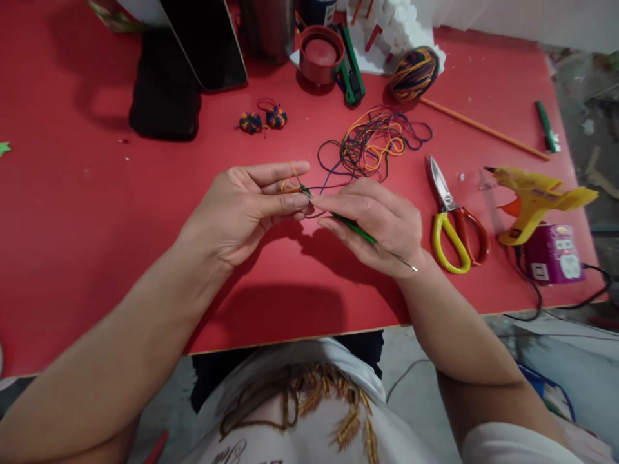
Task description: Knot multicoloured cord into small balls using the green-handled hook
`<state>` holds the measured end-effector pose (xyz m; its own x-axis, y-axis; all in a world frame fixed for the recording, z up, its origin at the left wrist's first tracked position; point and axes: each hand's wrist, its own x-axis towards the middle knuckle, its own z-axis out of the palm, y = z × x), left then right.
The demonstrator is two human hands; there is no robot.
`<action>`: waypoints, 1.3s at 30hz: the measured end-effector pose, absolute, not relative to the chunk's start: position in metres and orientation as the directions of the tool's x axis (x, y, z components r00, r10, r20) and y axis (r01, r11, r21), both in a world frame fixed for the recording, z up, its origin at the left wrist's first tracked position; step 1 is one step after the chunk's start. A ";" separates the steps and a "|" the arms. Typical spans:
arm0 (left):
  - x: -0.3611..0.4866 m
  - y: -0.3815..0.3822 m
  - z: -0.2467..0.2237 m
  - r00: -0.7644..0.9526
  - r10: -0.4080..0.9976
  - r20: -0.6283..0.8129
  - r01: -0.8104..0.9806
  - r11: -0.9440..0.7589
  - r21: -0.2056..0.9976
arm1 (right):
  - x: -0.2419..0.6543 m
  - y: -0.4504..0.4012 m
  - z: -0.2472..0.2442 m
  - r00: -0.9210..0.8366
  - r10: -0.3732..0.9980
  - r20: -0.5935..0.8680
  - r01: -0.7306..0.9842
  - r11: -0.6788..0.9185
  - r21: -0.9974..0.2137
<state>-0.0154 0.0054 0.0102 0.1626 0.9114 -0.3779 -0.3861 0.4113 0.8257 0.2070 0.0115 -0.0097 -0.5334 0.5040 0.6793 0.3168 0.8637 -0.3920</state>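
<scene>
My left hand (256,200) pinches a small dark crocheted piece (305,191) between thumb and fingers, with orange yarn looped over the raised index finger. My right hand (374,222) grips a green-handled crochet hook (355,228); its bare metal end points back toward my wrist. The hook's other tip meets the small piece, where my fingertips partly hide it. From there, strands run to a loose tangle of multicoloured yarn (372,142) on the table just beyond my hands. Two small finished-looking yarn pieces (264,120) lie farther back.
On the red table (97,206), scissors (449,219), a yellow glue gun (536,196) and a purple box (555,254) with cables stand right. Behind are a yarn ball (414,74), a wooden stick (483,127), a green cutter (352,67), a red cup (320,55) and a phone (207,42).
</scene>
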 end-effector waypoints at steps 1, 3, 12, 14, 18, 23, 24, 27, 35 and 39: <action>-0.015 0.005 0.011 0.158 0.911 -0.380 -0.393 0.411 0.822 | 0.206 0.011 -0.011 -0.536 0.500 0.681 0.344 0.865 -0.365; -0.013 0.004 0.012 0.148 0.911 -0.384 -0.403 0.410 0.818 | 0.204 0.010 -0.012 -0.536 0.475 0.698 0.390 0.872 -0.295; -0.006 0.001 0.014 0.066 0.920 -0.387 -0.471 0.370 0.801 | 0.189 -0.001 -0.022 -0.519 0.497 0.696 0.609 0.786 -0.108; -0.005 0.001 0.013 0.042 0.927 -0.373 -0.460 0.350 0.816 | 0.187 -0.002 -0.022 -0.522 0.502 0.690 0.615 0.782 -0.104; -0.002 0.002 0.007 -0.056 0.958 -0.282 -0.388 0.239 0.890 | 0.184 -0.003 -0.021 -0.521 0.509 0.685 0.611 0.783 -0.117; 0.000 -0.001 0.005 -0.111 0.972 -0.207 -0.328 0.161 0.931 | 0.183 -0.006 -0.020 -0.519 0.555 0.650 0.624 0.766 -0.156; 0.000 -0.001 0.006 -0.106 0.971 -0.212 -0.317 0.169 0.933 | 0.183 -0.007 -0.020 -0.517 0.560 0.647 0.628 0.762 -0.158; -0.001 -0.002 0.009 -0.061 0.965 -0.256 -0.319 0.224 0.921 | 0.185 -0.005 -0.022 -0.528 0.552 0.645 0.612 0.774 -0.161; -0.002 0.000 0.015 0.053 0.948 -0.315 -0.434 0.306 0.847 | 0.184 -0.006 -0.019 -0.531 0.483 0.696 0.602 0.793 -0.092; 0.000 -0.002 0.014 -0.049 0.961 -0.274 -0.378 0.236 0.895 | 0.177 -0.011 -0.020 -0.503 0.528 0.685 0.655 0.749 -0.096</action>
